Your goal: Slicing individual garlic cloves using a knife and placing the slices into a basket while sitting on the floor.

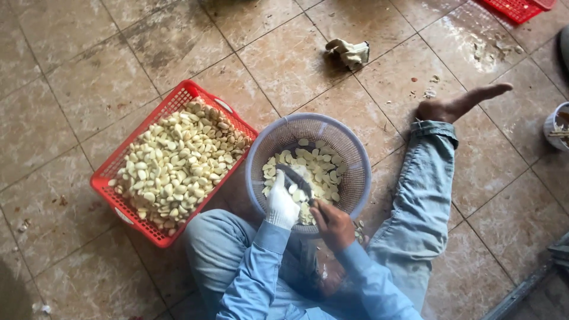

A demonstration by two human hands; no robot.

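Garlic cloves (302,172) lie in the round grey basket (349,148) in the middle of the frame, right in front of the person sitting on the floor (77,71). The left hand (281,204), in a white glove, has its grip closed around a clove over the basket, and the bare right hand (333,225) has its grip pressed tight on what looks like a small dark knife (296,181). I think the blade could slip and nick a finger, because the two hands are so close together. The round basket could also tip, since it leans near the knee. Biggest is the red basket (118,207) at the left, heaped with peeled cloves; some could roll over its low rim. Next comes the round basket, about half full. A small white cup (552,125) sits at the right edge; I cannot tell what is inside.
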